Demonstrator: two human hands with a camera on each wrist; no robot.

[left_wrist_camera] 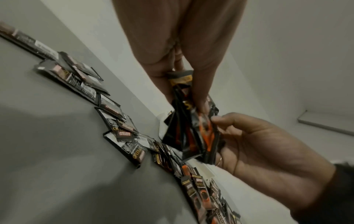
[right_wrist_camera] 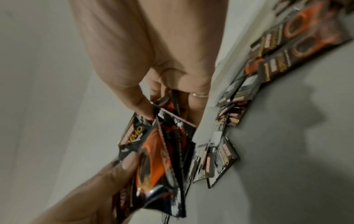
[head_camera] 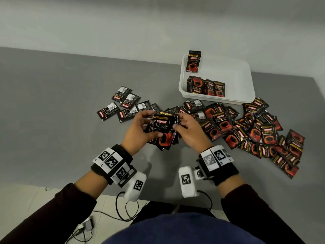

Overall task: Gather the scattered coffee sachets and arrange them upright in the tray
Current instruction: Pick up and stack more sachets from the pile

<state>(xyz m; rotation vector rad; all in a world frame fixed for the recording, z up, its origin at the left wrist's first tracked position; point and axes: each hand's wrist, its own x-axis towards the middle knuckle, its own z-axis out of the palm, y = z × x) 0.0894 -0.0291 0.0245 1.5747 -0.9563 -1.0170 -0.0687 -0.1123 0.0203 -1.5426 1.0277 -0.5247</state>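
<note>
Both hands hold one bundle of black-and-red coffee sachets point(head_camera: 162, 129) above the grey table, near its front middle. My left hand point(head_camera: 140, 128) grips the bundle's left side, thumb on the front sachet point(left_wrist_camera: 193, 121). My right hand point(head_camera: 186, 128) pinches its right edge point(right_wrist_camera: 164, 136) between thumb and fingers. The white tray point(head_camera: 233, 74) sits at the back right. A short row of sachets point(head_camera: 205, 86) stands along its near wall, and a single sachet point(head_camera: 193, 61) stands upright at its far left corner.
Loose sachets lie face down in a cluster point(head_camera: 123, 106) left of the hands. A large overlapping pile point(head_camera: 260, 132) spreads from the tray's front to the table's right edge. Cables and an adapter point(head_camera: 88, 226) lie on the floor below the front edge.
</note>
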